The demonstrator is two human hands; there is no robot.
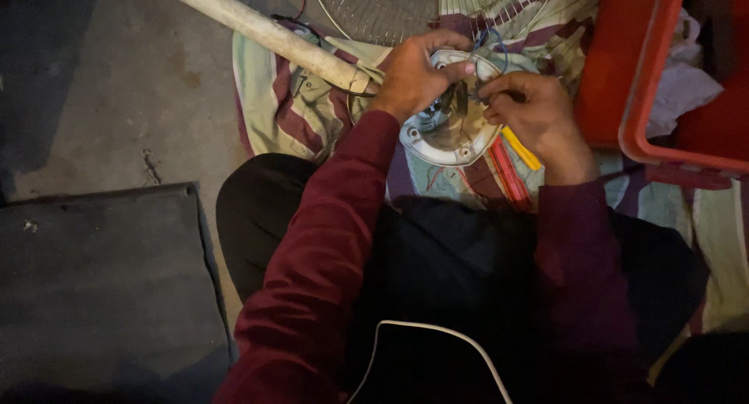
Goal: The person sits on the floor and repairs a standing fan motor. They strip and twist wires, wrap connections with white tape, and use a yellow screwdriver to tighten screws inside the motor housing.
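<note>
- Holding round fan motor housing (449,131) over striped cloth (312,115): our left hand (413,80) clamps its rim.
- Right hand (530,111) pinches thin wires (490,41), yellow-handled tool (521,148) beneath.
- Housing likely rigid, weighty; wires fragile, so grip the rim.

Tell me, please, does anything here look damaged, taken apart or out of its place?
Yes. The round motor housing lies open on the striped cloth, with loose wires showing at its top. Left hand holds it; right hand works inside. The wire fan grille lies separately behind.
</note>
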